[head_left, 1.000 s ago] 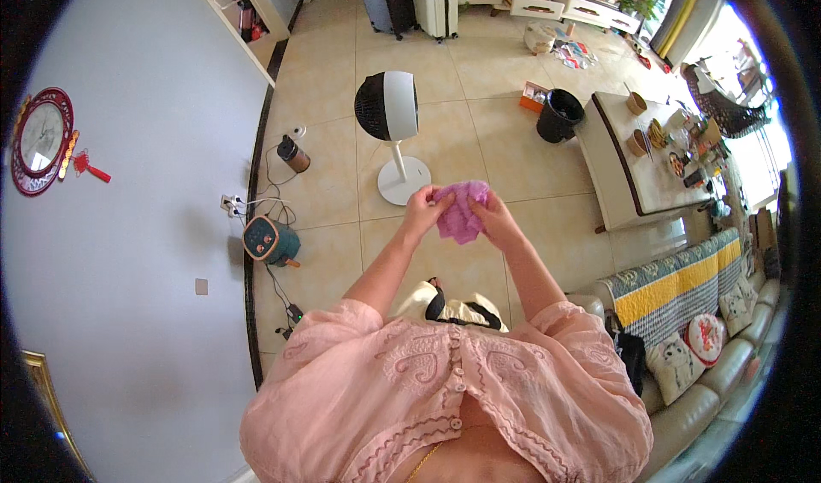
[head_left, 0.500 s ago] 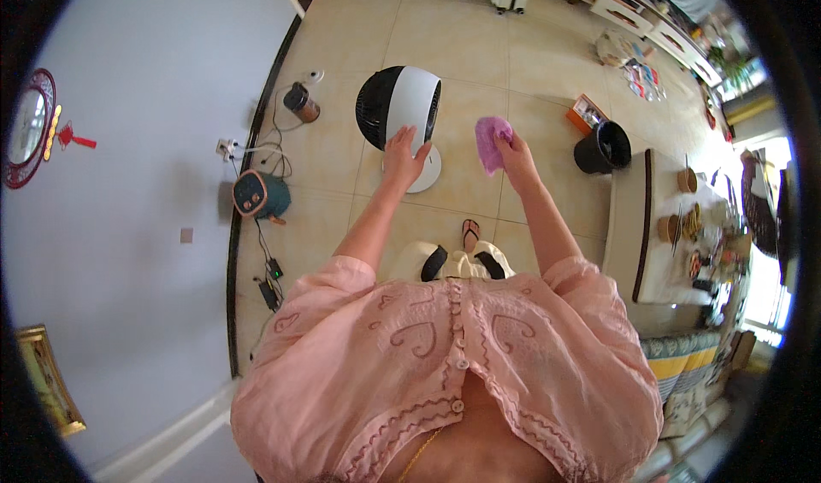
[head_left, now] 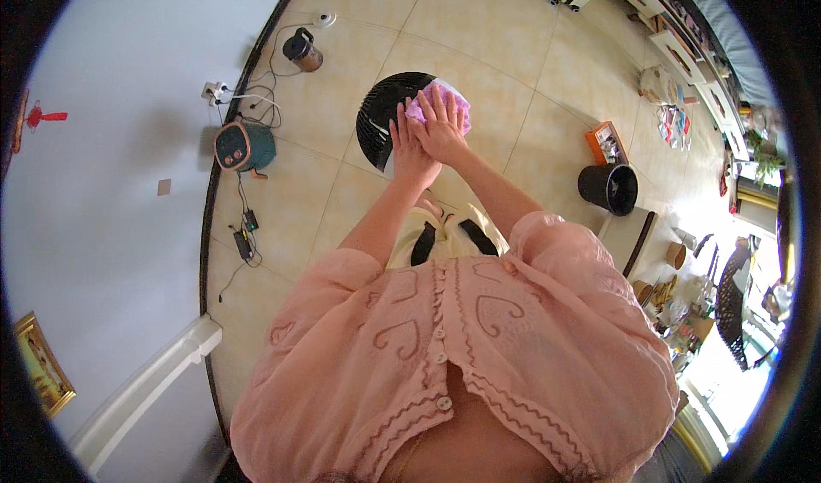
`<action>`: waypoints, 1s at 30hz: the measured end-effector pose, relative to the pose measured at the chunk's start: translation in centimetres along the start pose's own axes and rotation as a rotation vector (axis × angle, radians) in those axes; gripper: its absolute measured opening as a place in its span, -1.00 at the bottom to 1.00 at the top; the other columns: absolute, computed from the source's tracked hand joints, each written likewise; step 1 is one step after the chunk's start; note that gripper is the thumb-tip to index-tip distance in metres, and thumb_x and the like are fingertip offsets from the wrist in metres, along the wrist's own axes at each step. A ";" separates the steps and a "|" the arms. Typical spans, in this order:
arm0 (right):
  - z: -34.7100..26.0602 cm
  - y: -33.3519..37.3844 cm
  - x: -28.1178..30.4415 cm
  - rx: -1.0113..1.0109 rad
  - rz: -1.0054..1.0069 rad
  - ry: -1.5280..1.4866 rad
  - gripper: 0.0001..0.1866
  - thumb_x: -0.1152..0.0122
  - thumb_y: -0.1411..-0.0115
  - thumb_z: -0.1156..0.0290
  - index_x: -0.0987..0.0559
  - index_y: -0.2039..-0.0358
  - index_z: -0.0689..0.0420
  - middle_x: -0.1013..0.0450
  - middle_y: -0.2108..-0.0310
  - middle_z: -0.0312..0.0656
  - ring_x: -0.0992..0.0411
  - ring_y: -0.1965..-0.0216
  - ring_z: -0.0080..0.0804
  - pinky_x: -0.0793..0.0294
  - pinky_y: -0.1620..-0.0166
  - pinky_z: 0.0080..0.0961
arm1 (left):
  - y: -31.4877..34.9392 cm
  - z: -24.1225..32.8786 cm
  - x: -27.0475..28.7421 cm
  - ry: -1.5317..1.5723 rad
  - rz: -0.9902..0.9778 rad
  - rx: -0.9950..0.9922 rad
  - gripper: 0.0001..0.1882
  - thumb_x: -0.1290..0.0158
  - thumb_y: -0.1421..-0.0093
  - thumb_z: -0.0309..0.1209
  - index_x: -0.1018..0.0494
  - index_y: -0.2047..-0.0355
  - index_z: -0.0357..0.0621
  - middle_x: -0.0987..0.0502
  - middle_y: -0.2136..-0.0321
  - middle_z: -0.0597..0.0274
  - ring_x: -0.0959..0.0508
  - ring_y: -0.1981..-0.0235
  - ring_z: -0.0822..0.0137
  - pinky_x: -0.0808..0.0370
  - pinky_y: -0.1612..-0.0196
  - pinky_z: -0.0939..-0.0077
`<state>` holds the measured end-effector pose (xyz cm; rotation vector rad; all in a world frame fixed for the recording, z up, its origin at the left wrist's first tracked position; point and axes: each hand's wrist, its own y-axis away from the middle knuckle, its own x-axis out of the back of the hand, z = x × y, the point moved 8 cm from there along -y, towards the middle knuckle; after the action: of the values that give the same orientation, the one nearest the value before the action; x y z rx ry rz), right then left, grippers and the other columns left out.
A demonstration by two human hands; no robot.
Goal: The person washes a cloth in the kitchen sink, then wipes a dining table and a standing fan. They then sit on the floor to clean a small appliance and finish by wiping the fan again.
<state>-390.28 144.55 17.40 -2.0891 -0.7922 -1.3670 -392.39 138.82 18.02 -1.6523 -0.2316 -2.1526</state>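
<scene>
A round fan (head_left: 376,124) with a black grille and white casing stands on the floor in front of me. My right hand (head_left: 442,132) holds a pink cloth (head_left: 464,111) pressed against the white casing, its fingers stretched over the cloth. Beside it, my left hand (head_left: 412,158) rests flat on the fan with fingers extended, close against the right hand. The two hands and the cloth cover much of the white casing, and the fan's base is hidden.
Along the left wall stand a dark jug (head_left: 304,51), a green appliance (head_left: 248,147) and a power socket (head_left: 214,94) with trailing cables. To the right are a black bin (head_left: 609,190), an orange box (head_left: 605,144) and a cluttered table (head_left: 629,231). White cabinets (head_left: 680,51) line the far right.
My right hand has brought the pink cloth leftward onto the fan, next to my left hand. The fan's white casing has turned or tilted, and the view has shifted.
</scene>
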 end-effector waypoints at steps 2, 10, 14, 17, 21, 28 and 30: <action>0.9 -1.1 -0.8 0.031 -0.088 -0.128 -0.42 0.19 -0.11 0.03 -0.12 -0.14 -0.07 0.10 -0.20 -0.12 0.14 -0.18 0.07 0.19 -0.13 0.08 | 0.1 -0.1 -0.7 -0.014 -0.046 0.032 -0.19 0.06 -0.03 -0.09 0.13 -0.15 -0.32 0.15 -0.16 -0.19 0.20 -0.20 -0.11 0.24 -0.17 -0.03; 6.8 -9.7 -9.6 0.033 -0.540 -0.520 -0.54 0.29 -0.15 0.05 -0.38 0.09 0.06 -0.28 0.03 -0.01 -0.25 0.00 -0.19 -0.16 -0.05 -0.36 | 0.7 0.5 1.5 0.102 -0.104 0.101 -0.21 0.07 -0.07 -0.16 0.13 -0.12 -0.46 0.16 -0.17 -0.16 0.14 -0.20 -0.11 0.15 -0.16 -0.03; 6.5 -10.0 -9.1 -0.091 -0.647 -0.575 -0.66 0.25 -0.18 0.18 -0.40 0.15 0.02 -0.33 0.14 0.03 -0.33 0.12 -0.10 -0.31 0.10 -0.23 | 1.0 0.1 2.1 0.100 -0.143 0.163 -0.21 0.07 -0.07 -0.14 0.14 -0.13 -0.42 0.17 -0.18 -0.13 0.14 -0.20 -0.09 0.14 -0.16 0.00; 2.8 -7.5 -3.8 0.175 -0.379 -0.435 -0.63 0.23 -0.17 0.21 -0.32 0.04 0.01 -0.21 0.01 -0.04 -0.16 -0.03 -0.10 -0.14 -0.03 -0.19 | 1.3 -0.4 2.1 0.115 -0.121 0.240 -0.20 0.04 -0.03 -0.12 0.09 -0.14 -0.34 0.12 -0.18 -0.04 0.11 -0.22 0.03 0.15 -0.18 0.07; 0.2 -3.3 -0.7 0.487 -0.278 -0.248 -0.53 0.21 -0.15 0.20 -0.20 -0.10 -0.03 0.01 -0.17 -0.17 0.05 -0.18 -0.09 0.10 -0.17 -0.14 | 2.1 -0.4 1.9 0.086 -0.138 0.278 -0.24 0.07 -0.06 -0.11 0.08 -0.15 -0.28 0.12 -0.19 0.02 0.11 -0.22 0.04 0.15 -0.17 0.05; 1.6 -10.9 -8.0 0.226 -0.644 -0.631 -0.66 0.22 -0.14 0.20 -0.43 0.16 0.04 -0.28 0.05 -0.14 -0.25 0.03 -0.13 -0.22 0.00 -0.26 | 1.4 -0.1 2.0 0.088 -0.131 0.332 -0.24 0.06 -0.05 -0.13 0.09 -0.15 -0.23 0.12 -0.20 0.07 0.13 -0.22 0.06 0.19 -0.18 0.07; 2.7 -11.7 -12.2 0.078 -0.834 -0.694 -0.67 0.23 -0.15 0.21 -0.46 0.24 0.07 -0.33 0.12 -0.13 -0.30 0.09 -0.11 -0.25 0.03 -0.29 | 1.1 -0.1 2.3 0.093 -0.123 0.352 -0.24 0.06 -0.05 -0.14 0.10 -0.16 -0.22 0.12 -0.20 0.09 0.14 -0.23 0.10 0.20 -0.19 0.07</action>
<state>-400.86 152.20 6.30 -2.2679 -2.1372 -0.8700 -392.45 137.26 20.09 -1.3657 -0.6590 -2.1209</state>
